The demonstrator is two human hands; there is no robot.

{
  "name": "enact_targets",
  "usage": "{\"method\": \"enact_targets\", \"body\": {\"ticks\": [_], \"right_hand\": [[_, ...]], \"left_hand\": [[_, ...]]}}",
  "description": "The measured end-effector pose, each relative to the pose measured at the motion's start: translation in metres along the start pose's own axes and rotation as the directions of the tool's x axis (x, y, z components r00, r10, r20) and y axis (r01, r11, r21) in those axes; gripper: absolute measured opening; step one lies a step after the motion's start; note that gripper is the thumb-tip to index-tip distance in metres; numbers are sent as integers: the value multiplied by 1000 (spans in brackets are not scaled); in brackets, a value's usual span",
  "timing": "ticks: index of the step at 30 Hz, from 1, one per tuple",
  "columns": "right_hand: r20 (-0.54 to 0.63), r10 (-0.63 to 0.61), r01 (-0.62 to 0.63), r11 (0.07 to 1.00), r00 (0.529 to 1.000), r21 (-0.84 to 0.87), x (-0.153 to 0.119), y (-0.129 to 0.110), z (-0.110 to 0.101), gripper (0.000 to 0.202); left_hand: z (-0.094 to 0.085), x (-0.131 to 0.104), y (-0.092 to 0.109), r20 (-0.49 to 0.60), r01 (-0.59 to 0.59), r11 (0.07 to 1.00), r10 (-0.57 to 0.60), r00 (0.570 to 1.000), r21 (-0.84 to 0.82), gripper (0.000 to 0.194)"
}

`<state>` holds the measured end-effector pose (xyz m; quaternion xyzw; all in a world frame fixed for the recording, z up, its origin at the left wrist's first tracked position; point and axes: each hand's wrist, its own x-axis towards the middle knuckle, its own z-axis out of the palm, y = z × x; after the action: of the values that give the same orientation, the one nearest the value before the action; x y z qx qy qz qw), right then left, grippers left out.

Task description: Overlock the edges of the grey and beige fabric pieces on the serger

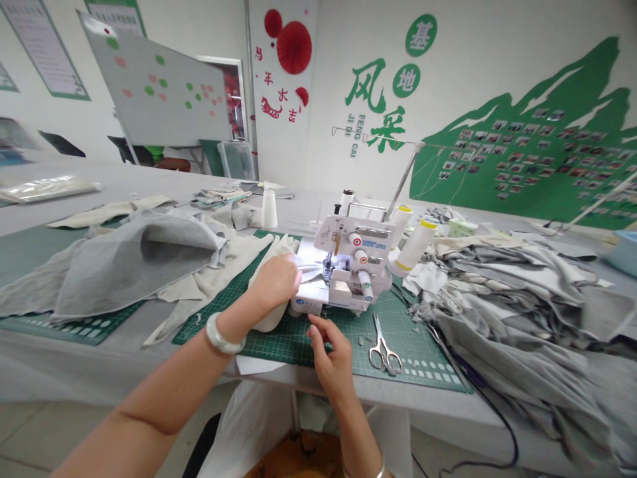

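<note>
One pale strip (312, 271) lies on the lit bed of the machine (343, 259), reaching to its needle area. At the machine's left edge, the left hand (276, 284) is bent down over the strip's other end; its fingertips are hidden, so I cannot tell whether they grasp it. Below the machine's front edge, the right hand (332, 357) has its fingers loosely curled, index and thumb tips near each other; I cannot tell whether anything is between them. Just left of the machine, under the left hand, is a white cloth (269, 322). To the machine's front right, scissors (381, 348) lie on the green mat (348, 338) under it. Behind the machine on the right stand yellow-topped cones (417, 245); to its left rear, a white cone (269, 210). Well left of it spreads grey cloth (134, 265); to its right, a heap of fabric (527, 318).
</note>
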<state>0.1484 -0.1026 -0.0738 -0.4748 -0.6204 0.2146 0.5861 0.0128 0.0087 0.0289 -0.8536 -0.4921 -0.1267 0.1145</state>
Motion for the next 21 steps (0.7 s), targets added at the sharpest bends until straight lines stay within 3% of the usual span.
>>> {"method": "enact_targets", "body": {"ticks": [8,16,21], "right_hand": [[21,-11,10,1000,1000,9,-1,-2,1,20],[229,-42,-10,975,973,221,4,-5,10,30],[374,-56,-47,964,926,260,9,-10,17,47]], "left_hand": [[-6,-14,-6,-11,25,999,-25,1000,-34,28],[-26,-19,-10,115,69,969,-42,992,-237,25],[-24,-16,-18,165,76,907,-7,986,-414,36]]}}
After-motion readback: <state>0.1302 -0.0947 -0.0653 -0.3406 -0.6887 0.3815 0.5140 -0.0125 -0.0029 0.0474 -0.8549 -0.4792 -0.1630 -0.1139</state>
